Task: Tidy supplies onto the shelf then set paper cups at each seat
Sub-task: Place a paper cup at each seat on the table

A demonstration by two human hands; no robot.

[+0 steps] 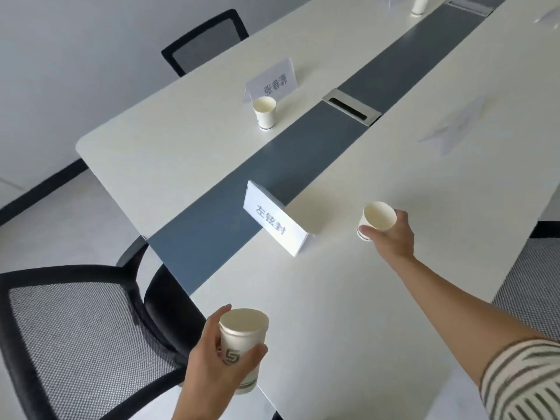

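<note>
My right hand (392, 236) grips a single white paper cup (377, 218), tilted, just above the white table (348, 298) to the right of a folded name card (274, 224). My left hand (216, 359) holds a stack of paper cups (242, 338) with a grey logo over the table's near edge. Another paper cup (265, 112) stands upright by the name card (271, 80) on the far side. A further cup (419, 4) stands at the top of the view.
A dark grey strip (212, 237) with a metal cable box (351, 110) runs down the table's middle. Black mesh chairs stand at the near left (75, 344) and far side (206, 40). More clear name cards (451, 128) sit on the right.
</note>
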